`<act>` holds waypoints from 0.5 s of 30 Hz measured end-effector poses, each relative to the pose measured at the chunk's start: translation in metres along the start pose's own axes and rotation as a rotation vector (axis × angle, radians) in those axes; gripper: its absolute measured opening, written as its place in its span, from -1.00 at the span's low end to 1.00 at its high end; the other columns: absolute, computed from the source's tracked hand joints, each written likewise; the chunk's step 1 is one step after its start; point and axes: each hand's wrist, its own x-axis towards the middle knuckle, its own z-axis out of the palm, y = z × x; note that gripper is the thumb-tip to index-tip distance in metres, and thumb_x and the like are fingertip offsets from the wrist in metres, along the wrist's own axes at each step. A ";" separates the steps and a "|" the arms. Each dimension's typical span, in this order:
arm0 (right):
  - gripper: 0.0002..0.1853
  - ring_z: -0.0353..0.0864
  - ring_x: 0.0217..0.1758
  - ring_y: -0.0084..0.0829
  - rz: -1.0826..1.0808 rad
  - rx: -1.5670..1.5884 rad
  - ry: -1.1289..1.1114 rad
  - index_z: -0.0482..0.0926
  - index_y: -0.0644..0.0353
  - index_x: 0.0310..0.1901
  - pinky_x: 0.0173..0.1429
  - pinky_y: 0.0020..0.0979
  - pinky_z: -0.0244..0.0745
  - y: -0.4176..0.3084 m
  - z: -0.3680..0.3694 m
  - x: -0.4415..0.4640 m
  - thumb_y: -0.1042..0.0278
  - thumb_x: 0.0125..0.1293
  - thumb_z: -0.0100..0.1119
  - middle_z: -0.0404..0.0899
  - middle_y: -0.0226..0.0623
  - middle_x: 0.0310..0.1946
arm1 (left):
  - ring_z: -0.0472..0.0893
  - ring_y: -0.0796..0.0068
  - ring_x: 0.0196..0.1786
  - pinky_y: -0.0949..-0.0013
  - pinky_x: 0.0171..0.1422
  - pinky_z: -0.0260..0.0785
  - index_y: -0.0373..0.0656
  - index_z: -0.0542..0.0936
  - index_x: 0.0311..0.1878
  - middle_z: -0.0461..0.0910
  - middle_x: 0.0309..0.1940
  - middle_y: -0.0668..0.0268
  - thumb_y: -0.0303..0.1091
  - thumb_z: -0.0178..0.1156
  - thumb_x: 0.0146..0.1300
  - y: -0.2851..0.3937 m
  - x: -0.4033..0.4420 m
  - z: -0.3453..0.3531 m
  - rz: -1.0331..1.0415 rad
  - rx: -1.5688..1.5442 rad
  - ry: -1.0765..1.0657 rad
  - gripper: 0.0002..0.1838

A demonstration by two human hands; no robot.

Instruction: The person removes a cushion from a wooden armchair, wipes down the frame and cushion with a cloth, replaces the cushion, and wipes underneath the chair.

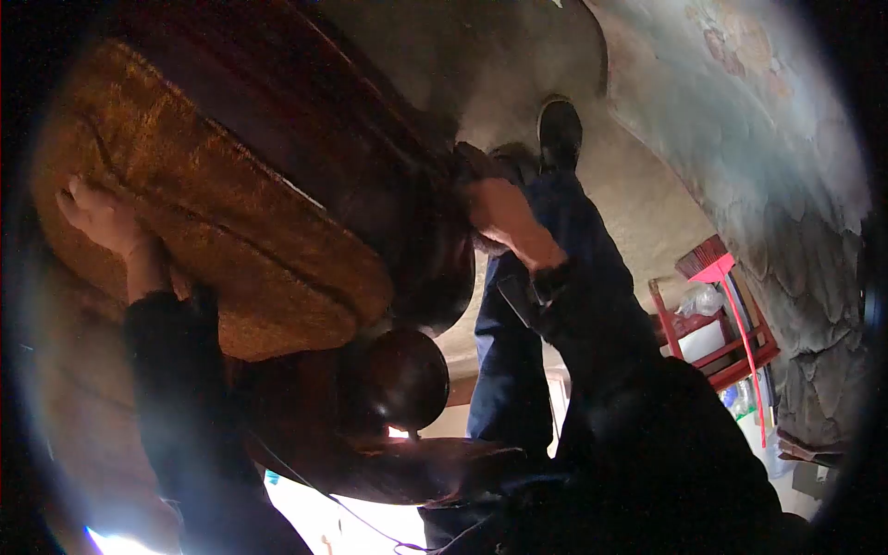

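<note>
My left hand (pixel 100 218) rests on a golden-brown plush cushion (pixel 268 264), its fingers laid out over the fabric with nothing in them. The cushion lies on a dark, polished wooden seat (pixel 305 120) with rounded, carved parts. At the seat's front end, my right hand (pixel 504 217) is pressed close to the dark wood. Its fingers are bent round something dark and soft-looking that I cannot make out; shadow hides most of it. Beside the right hand stands a leg in dark trousers. A round wooden ball (pixel 402 379) sits below, near the curved armrest.
A red broom (pixel 710 261) leans near a red wooden stool (pixel 721 347) that bears clear plastic. A grey patterned wall or hanging (pixel 786 176) runs along the right. Pale floor (pixel 638 176) shows around the dark shoe (pixel 560 134). A thin cord (pixel 356 518) hangs at the bottom.
</note>
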 end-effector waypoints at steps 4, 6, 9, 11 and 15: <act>-0.80 0.66 -0.25 0.08 -0.136 -0.234 0.002 0.69 0.15 -0.28 -0.17 -0.01 0.56 -0.001 -0.007 0.017 0.32 0.13 0.12 0.65 0.05 -0.37 | 0.48 0.09 0.19 0.19 0.30 0.26 -0.41 0.36 0.30 0.44 0.23 -0.09 0.05 0.02 0.35 0.004 -0.002 0.004 0.035 0.011 0.028 -0.30; -0.79 0.66 -0.25 0.08 -0.210 -0.246 0.086 0.69 0.17 -0.29 -0.17 -0.01 0.56 -0.017 -0.021 0.029 0.31 0.14 0.12 0.65 0.06 -0.36 | 0.49 0.10 0.14 0.20 0.28 0.27 -0.42 0.40 0.27 0.48 0.17 -0.07 0.03 0.03 0.33 0.032 -0.003 0.002 0.051 0.011 0.032 -0.32; -0.76 0.66 -0.22 0.09 -0.263 -0.114 0.141 0.70 0.18 -0.26 -0.15 -0.02 0.57 -0.059 -0.056 0.066 0.28 0.17 0.10 0.66 0.05 -0.34 | 0.50 0.12 0.02 0.20 0.20 0.28 -0.43 0.47 0.16 0.56 0.00 -0.02 0.01 0.03 0.31 0.019 -0.004 0.002 0.133 0.031 0.047 -0.37; -0.75 0.65 -0.19 0.09 -0.303 -0.082 0.205 0.70 0.16 -0.22 -0.12 -0.02 0.57 -0.078 -0.076 0.077 0.25 0.19 0.10 0.66 0.04 -0.32 | 0.51 0.14 -0.07 0.19 0.14 0.29 -0.44 0.50 0.09 0.59 -0.10 0.01 0.00 0.03 0.30 0.002 0.006 0.003 0.204 0.052 0.081 -0.40; -0.74 0.68 -0.14 0.05 -0.235 -0.060 0.156 0.69 0.05 -0.13 -0.04 0.00 0.59 -0.060 -0.062 0.044 0.22 0.18 0.19 0.67 0.00 -0.27 | 0.43 0.27 -0.27 0.19 -0.07 0.29 -0.40 0.51 -0.13 0.53 -0.34 0.18 -0.02 0.03 0.30 0.017 0.001 0.002 0.140 0.067 0.024 -0.50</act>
